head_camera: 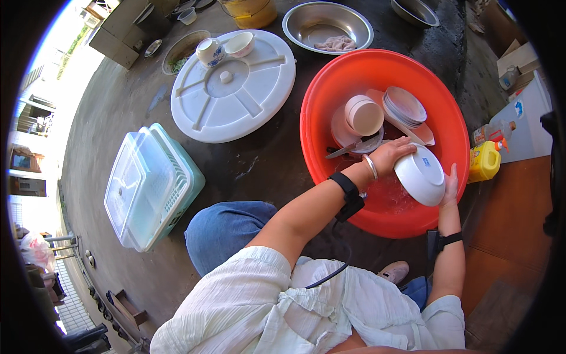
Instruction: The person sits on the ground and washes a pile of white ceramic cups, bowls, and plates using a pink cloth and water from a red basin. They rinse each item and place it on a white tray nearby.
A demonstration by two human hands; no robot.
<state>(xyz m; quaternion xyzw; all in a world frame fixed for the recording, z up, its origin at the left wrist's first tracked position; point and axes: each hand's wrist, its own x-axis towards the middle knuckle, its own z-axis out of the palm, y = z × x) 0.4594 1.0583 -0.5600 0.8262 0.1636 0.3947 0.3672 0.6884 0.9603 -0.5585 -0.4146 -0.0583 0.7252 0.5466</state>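
Observation:
Between my two hands a white bowl [419, 175] is held tilted, its underside with a small blue mark facing up. My left hand [391, 155] grips its upper left rim, and my right hand [450, 185] holds the right edge. Below is a large red plastic basin [323, 101] with some water in the bottom. Inside it stand stacked white bowls [368, 117], a pile of small plates [406, 105] and a knife [347, 149] lying across dishes. The fingers under the bowl are hidden.
Left stands a round white plastic lid [261, 84] bearing a patterned jar [209, 52] and a small bowl [239, 44]. Nearer is a pale-green dish rack with clear cover [141, 190]. A steel basin [305, 26] holds a cloth [336, 43]. A yellow detergent bottle [484, 160] touches the right side.

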